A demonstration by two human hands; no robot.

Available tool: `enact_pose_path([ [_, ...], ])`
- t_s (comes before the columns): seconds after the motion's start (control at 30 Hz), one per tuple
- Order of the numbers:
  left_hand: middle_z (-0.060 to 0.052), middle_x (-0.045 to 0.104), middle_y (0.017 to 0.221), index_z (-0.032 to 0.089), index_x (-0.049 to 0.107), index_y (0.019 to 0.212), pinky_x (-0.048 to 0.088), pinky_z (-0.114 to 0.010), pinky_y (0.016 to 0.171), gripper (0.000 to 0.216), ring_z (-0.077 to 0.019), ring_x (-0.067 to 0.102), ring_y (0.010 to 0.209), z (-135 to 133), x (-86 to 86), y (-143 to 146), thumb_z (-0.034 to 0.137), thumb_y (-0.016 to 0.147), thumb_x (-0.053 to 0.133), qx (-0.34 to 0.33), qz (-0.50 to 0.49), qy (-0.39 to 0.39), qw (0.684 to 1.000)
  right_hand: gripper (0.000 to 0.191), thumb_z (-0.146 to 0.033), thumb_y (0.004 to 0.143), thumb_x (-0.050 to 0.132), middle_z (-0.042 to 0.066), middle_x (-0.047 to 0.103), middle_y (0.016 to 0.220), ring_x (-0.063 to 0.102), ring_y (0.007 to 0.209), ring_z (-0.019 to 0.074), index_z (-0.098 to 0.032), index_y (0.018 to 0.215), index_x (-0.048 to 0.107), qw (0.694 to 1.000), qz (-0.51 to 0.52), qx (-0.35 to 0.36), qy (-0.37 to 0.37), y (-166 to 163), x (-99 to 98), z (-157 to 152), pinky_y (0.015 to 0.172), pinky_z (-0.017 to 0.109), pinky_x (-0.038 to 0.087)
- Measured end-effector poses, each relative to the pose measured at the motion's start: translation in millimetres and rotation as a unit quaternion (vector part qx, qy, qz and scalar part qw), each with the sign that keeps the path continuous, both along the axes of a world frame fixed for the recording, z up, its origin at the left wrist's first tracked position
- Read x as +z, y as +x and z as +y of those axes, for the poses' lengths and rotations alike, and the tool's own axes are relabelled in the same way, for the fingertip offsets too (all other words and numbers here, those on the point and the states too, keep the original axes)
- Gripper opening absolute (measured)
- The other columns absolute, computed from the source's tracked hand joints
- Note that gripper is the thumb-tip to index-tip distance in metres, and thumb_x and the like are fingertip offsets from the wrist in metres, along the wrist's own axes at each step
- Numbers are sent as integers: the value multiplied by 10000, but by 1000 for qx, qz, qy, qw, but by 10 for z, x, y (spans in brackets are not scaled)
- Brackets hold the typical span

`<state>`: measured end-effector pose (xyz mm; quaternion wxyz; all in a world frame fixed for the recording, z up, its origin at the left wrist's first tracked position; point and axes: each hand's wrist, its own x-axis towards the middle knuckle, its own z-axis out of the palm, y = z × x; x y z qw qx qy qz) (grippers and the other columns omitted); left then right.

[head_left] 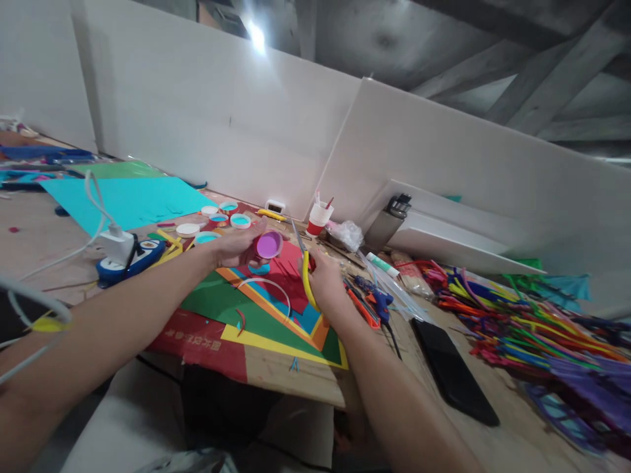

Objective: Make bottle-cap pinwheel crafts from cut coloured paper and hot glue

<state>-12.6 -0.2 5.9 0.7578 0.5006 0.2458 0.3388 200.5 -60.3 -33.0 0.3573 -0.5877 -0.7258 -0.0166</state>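
My left hand (pixel 242 244) is closed around a small round cup (pixel 269 245) whose purple inside faces me. In my right hand (pixel 323 279) is a pair of scissors (pixel 307 276) with yellow handles, its blades pointing up and away from me. Both hands are above a stack of coloured sheets: red paper (pixel 290 272), then blue, orange, green (pixel 217 295) and yellow ones. A thin white curved strip (pixel 271 282) lies across the stack. Beyond my left hand stand several small cups with blue insides (pixel 240 221), beside a white round lid (pixel 188 230).
At left are a large cyan sheet (pixel 133 200) and a power strip with a white plug (pixel 118 246). To the right lie a blue glue gun (pixel 377 295), a black phone (pixel 454 371) and many pipe cleaners (pixel 522 322). A paper cup (pixel 319 218) and grey bottle (pixel 384 226) stand behind.
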Motion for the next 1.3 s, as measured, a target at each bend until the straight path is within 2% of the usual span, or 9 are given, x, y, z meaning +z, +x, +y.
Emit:
enact_pose_path([
  [0.1,-94,653,898,169,634,1124,480,-233,537,342,-136,600,643,3,-13,8,395,882,550,-31,-16,67,997,306,-394,849,479,53,669,816,559,707,191,-190,1009,641,997,74,-2,-4,13,32,8,659,286,398],
  [0.17,-90,634,1022,200,627,1133,503,-240,620,308,-139,613,754,17,-24,3,299,842,624,-14,-30,98,995,300,-413,833,494,36,646,750,526,649,175,-184,960,640,993,117,-11,-18,0,48,5,635,280,387],
  [0.3,-82,599,1130,232,606,1177,507,-250,759,468,-132,603,870,37,-41,-8,122,735,714,11,-17,139,990,288,-458,831,495,-2,571,661,479,590,150,-184,839,585,980,190,1,-59,-53,60,0,580,264,365],
  [0.43,-81,590,1153,252,574,1227,509,-293,825,570,-175,595,987,59,-46,-29,103,701,737,25,-4,151,988,276,-463,821,528,-2,580,744,501,665,150,-190,855,546,964,230,79,-109,-141,106,-54,607,259,391],
  [0.6,-103,614,1066,236,539,1287,510,-254,671,527,-197,618,936,141,-54,-97,239,783,696,35,-41,109,993,231,-427,830,535,10,588,787,521,719,161,-196,840,534,953,245,104,-144,-212,174,-159,643,271,421],
  [0.8,-89,612,1009,194,620,1162,449,-181,545,370,-128,588,791,188,-46,-140,308,813,670,46,-70,95,992,236,-444,844,531,-8,564,674,538,627,151,-209,849,551,945,243,113,-188,-161,183,-185,555,253,426],
  [1.0,-37,604,730,143,628,912,406,-190,442,344,-114,561,568,162,-36,-104,435,749,707,59,-90,53,993,317,-532,834,527,-24,546,626,515,480,115,-215,820,518,911,278,143,-269,-201,264,-291,434,226,414],
  [1.13,-38,589,634,126,580,739,426,-198,434,380,-112,551,515,169,-48,-93,498,790,636,103,-54,24,993,361,-569,814,532,-50,493,543,469,396,96,-212,772,494,892,305,132,-307,-266,340,-377,362,203,379],
  [1.3,-73,639,686,111,637,839,496,-228,512,388,-139,607,584,165,-67,-57,492,848,561,92,-35,49,994,336,-537,818,538,-52,499,512,478,393,95,-211,750,488,881,314,142,-324,-309,377,-427,365,195,384],
])
